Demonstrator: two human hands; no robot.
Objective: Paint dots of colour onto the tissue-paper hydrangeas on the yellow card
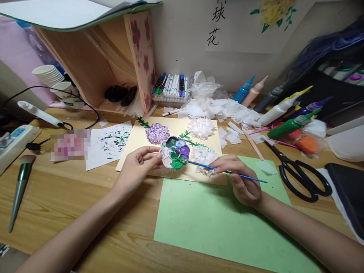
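My left hand (142, 163) grips the edge of a small flower-shaped paint palette (167, 160), its wells smeared with green, purple and white paint. In my right hand (241, 178) is a thin blue paintbrush (207, 166), pinched along its handle, with its tip at the green paint. Behind and below the palette lies a cream sheet (175, 126). It carries a purple paper flower (157, 133), a white paper flower (201, 128) and another white flower (204, 153) partly hidden by the palette and brush. Green painted leaves show beside the flowers.
A green sheet (214, 215) lies in front. Black scissors (302, 172), several paint bottles (292, 126) and torn white tissue (207, 107) are around to the right and back. Markers (171, 87) stand behind; a makeup brush (22, 190) and paint-marked paper (107, 145) lie left.
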